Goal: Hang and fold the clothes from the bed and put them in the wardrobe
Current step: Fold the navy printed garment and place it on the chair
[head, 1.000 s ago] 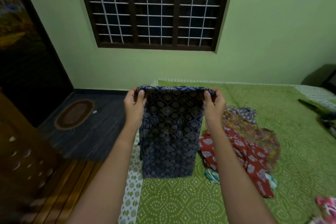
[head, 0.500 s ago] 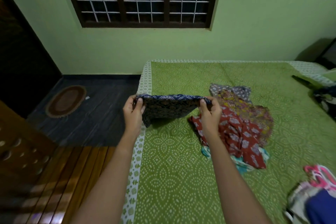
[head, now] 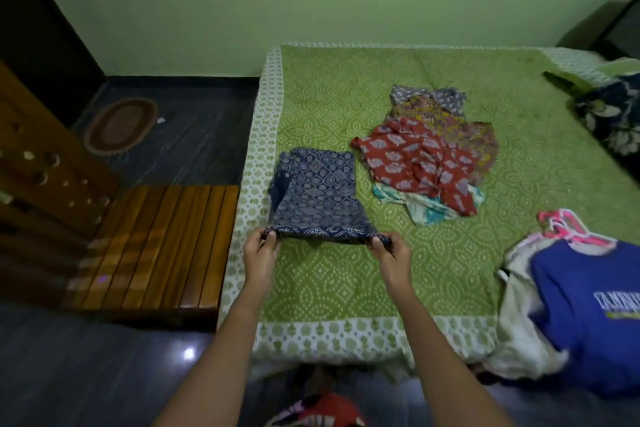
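fold: navy printed garment (head: 317,191) | left hand (head: 261,253), right hand (head: 389,253): each grip pinched on hem corners | carry hem to 12 o'clock, edges square

Dim, even indoor light with a greenish cast. One small white glare spot on the glossy dark tiled floor (head: 188,353). Faint sheen on the brown slatted wooden bench (head: 156,243). Shadows soft. Left edge near black. Wide-angle bending at the borders. Overall soft focus, with the bottom edge blurred.
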The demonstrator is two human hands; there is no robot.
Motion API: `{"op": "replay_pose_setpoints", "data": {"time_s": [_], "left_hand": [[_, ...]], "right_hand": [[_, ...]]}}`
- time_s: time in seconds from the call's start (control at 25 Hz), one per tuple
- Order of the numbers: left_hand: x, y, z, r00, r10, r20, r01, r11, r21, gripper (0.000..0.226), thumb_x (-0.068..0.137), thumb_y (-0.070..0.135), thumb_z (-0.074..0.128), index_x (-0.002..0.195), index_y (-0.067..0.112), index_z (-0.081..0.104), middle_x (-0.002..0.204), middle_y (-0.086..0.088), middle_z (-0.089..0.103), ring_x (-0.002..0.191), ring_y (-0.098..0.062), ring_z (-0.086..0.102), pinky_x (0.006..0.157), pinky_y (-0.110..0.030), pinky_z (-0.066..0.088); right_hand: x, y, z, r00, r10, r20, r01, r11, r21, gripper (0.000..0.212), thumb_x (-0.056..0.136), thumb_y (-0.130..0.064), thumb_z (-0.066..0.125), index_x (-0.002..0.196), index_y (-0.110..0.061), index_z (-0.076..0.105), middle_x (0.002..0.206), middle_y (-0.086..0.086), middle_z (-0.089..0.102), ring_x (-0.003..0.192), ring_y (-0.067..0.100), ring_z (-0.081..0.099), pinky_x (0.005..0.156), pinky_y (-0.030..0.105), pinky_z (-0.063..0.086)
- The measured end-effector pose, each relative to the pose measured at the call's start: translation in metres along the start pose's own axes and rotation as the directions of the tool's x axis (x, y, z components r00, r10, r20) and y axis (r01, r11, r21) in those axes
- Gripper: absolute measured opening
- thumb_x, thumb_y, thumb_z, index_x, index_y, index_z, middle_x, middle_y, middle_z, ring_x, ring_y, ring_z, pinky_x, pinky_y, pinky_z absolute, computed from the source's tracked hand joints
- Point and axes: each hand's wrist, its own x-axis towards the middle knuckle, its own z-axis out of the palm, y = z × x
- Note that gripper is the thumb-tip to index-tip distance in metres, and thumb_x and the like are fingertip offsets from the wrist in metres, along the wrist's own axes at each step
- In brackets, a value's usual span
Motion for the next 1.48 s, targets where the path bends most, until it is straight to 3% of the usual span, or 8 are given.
{"op": "replay_pose_setpoints", "data": {"time_s": [0.4,0.6,0.76,0.88,1.08,1.2,1.32,1.48], "left_hand": [[-0.099,-0.114,-0.074,0.979,-0.192,-0.072,0.204,0.947,0.249,0.016,0.093,-0.002,0.047,0.107,-0.004,0.055,0.100,-0.012,0.058,0.097,-0.025,0.054,0.082,-0.028,0.049],[-0.127,-0.147,-0.096,0.985,-0.172,-0.027,0.159,0.829,0.536,0.027,0.084,-0.013,0.053,0.099,0.007,0.062,0.103,-0.014,0.061,0.095,-0.022,0.054,0.086,-0.033,0.044],[-0.137,-0.155,-0.103,0.971,-0.148,0.189,-0.065,0.594,0.802,0.039,0.079,-0.017,0.056,0.113,0.001,0.064,0.107,-0.010,0.054,0.100,-0.020,0.051,0.087,-0.011,0.039],[-0.137,-0.159,-0.100,0.977,-0.117,0.178,-0.114,0.419,0.901,0.034,0.082,-0.011,0.057,0.112,0.002,0.066,0.116,-0.013,0.054,0.109,-0.024,0.048,0.100,-0.025,0.035],[-0.148,-0.165,-0.104,0.945,0.018,0.327,-0.327,0.056,0.943,0.043,0.077,-0.015,0.054,0.115,0.004,0.064,0.138,-0.014,0.047,0.134,-0.030,0.033,0.114,-0.040,0.024],[-0.149,-0.167,-0.110,0.896,-0.178,0.407,-0.393,0.107,0.913,0.051,0.083,-0.012,0.045,0.132,0.003,0.047,0.152,-0.013,0.024,0.144,-0.032,0.011,0.117,-0.047,0.008],[-0.146,-0.165,-0.113,0.836,-0.360,0.414,-0.344,0.244,0.907,0.027,0.094,0.002,0.042,0.120,0.001,0.049,0.127,-0.019,0.051,0.118,-0.032,0.051,0.097,-0.038,0.045],[-0.124,-0.153,-0.104,0.872,-0.324,0.368,-0.265,0.320,0.910,0.018,0.096,0.008,0.044,0.110,-0.001,0.053,0.087,-0.012,0.057,0.085,-0.029,0.061,0.076,-0.037,0.051]], "right_hand": [[-0.104,0.087,-0.038,0.990,0.116,0.076,-0.089,0.952,-0.291,0.016,0.089,-0.008,0.060,0.098,0.005,0.063,0.082,0.007,0.059,0.079,0.019,0.053,0.068,0.024,0.037],[-0.129,0.118,-0.046,0.972,0.205,0.112,-0.142,0.899,-0.414,0.019,0.088,-0.007,0.061,0.103,0.004,0.063,0.094,0.014,0.066,0.086,0.021,0.058,0.072,0.022,0.038],[-0.142,0.140,-0.046,0.965,0.231,0.125,-0.148,0.872,-0.466,0.018,0.087,-0.004,0.061,0.104,0.003,0.064,0.094,0.015,0.066,0.090,0.026,0.060,0.076,0.023,0.040],[-0.147,0.157,-0.043,0.967,0.201,0.155,-0.071,0.801,-0.595,0.018,0.087,-0.006,0.062,0.103,-0.001,0.066,0.097,0.019,0.065,0.091,0.026,0.056,0.080,0.014,0.039],[-0.152,0.164,-0.044,0.927,0.125,0.353,0.213,0.599,-0.772,0.022,0.082,-0.006,0.062,0.103,-0.006,0.070,0.106,0.019,0.060,0.106,0.034,0.050,0.089,0.040,0.044],[-0.145,0.155,-0.046,0.781,0.099,0.617,0.495,0.504,-0.708,0.021,0.072,-0.009,0.059,0.086,-0.001,0.072,0.103,0.012,0.069,0.121,0.031,0.047,0.100,0.045,0.038],[-0.132,0.152,-0.047,0.681,0.242,0.691,0.496,0.543,-0.678,0.019,0.086,-0.013,0.051,0.089,0.000,0.065,0.111,0.016,0.064,0.124,0.028,0.046,0.110,0.045,0.027],[-0.119,0.146,-0.042,0.752,0.283,0.595,0.333,0.616,-0.714,0.023,0.100,-0.017,0.039,0.113,-0.001,0.048,0.098,0.013,0.056,0.093,0.028,0.057,0.069,0.030,0.036]]}}
